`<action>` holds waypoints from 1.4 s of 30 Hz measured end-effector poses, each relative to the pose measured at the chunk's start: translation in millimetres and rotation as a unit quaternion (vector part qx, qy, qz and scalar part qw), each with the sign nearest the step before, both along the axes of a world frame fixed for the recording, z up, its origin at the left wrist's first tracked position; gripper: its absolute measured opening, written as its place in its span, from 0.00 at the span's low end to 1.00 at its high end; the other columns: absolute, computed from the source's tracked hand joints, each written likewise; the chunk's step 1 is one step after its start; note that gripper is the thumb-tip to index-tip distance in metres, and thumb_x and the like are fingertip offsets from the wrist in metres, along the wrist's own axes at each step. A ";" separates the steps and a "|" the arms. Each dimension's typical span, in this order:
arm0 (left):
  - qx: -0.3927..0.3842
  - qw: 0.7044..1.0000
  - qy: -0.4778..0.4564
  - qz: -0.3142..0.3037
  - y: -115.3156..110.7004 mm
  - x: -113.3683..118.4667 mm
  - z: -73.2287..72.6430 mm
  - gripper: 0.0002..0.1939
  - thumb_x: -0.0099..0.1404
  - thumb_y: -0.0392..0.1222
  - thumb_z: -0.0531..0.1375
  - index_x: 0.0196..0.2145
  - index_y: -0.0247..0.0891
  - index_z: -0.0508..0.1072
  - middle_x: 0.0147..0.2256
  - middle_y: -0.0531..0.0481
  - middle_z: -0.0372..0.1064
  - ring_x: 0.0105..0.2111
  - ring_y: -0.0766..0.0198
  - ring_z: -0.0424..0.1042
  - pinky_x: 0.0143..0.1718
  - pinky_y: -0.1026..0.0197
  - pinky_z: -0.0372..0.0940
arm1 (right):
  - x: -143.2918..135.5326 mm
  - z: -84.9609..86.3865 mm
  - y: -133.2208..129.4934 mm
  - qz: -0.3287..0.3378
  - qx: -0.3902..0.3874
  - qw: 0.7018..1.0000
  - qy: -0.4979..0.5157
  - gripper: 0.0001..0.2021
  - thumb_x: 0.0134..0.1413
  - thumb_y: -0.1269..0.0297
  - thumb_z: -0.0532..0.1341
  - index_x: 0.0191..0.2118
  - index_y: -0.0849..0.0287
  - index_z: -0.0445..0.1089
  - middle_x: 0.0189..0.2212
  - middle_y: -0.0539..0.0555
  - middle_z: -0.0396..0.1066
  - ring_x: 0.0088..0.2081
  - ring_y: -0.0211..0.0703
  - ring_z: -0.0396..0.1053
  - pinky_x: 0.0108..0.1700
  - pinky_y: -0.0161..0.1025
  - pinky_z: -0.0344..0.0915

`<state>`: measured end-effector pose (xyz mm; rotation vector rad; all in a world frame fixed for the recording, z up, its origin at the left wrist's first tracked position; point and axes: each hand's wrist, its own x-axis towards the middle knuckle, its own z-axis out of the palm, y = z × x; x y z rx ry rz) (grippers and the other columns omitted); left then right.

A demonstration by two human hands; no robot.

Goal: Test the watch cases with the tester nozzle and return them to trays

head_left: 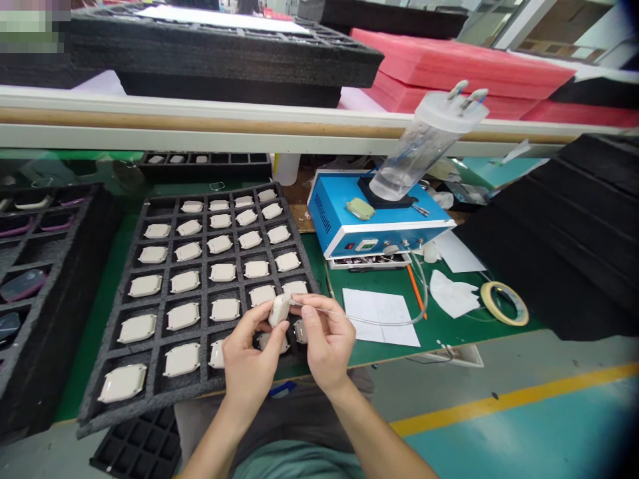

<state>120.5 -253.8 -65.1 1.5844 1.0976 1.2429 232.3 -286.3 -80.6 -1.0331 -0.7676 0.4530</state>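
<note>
Between the thumb and fingers of my left hand [253, 352] is a cream watch case [279, 311], tilted on edge. My right hand [327, 339] pinches the end of a clear thin tube [369, 320] against the side of that case; the exact contact is hidden by the fingers. From there the tube curves right and up to the front of a blue machine [332, 229]. Below both hands lies a black foam tray [152, 362] with rows of similar cream cases in its compartments.
A clear cylinder [407, 159] stands on the machine beside a loose greenish case [360, 208]. White paper [382, 316], an orange pencil [416, 291] and a tape roll [504, 303] lie to the right. Another black tray [74, 266] is at left. Foam stacks [239, 60] fill the shelf above.
</note>
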 end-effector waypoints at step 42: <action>-0.173 0.951 -0.218 -0.137 -5.1 -17.4 6.8 0.16 0.56 0.38 0.74 0.42 0.36 0.80 0.38 0.44 0.81 0.36 0.61 0.79 0.40 0.62 0.73 | 45.3 55.0 -22.7 0.184 -0.173 0.872 -0.419 0.09 0.62 0.67 0.63 0.39 0.54 0.83 0.33 0.53 0.83 0.32 0.44 0.78 0.35 0.39 0.71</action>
